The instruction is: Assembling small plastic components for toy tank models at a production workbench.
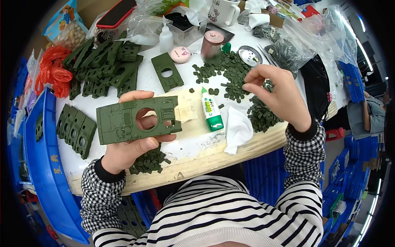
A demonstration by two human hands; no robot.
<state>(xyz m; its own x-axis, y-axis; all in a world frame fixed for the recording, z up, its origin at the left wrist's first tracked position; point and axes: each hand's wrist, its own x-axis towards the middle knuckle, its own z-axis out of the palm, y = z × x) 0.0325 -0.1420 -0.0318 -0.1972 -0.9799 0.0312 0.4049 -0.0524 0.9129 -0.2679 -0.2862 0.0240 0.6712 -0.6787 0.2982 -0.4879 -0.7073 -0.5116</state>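
My left hand [116, 157] grips a dark green plastic tank hull [117, 119] by its long edges, raised above the table. A round hole goes through the hull, and one of my fingers shows behind it. My right hand [284, 92] hovers over a spread of small green plastic pieces [230, 74], with thumb and index finger brought together; whether a piece sits between the tips is too small to tell. Between the hands lies a white glue bottle [208, 105] with a green tip and green base. Another green hull [161, 61] rests flat beyond the left hand.
Green hulls are heaped [96, 61] at the far left, with a short row [76, 127] nearer. A crumpled white cloth [238, 129] lies by the front edge. Jars, a mug [222, 14] and plastic bags crowd the back. A blue bin [51, 181] stands left.
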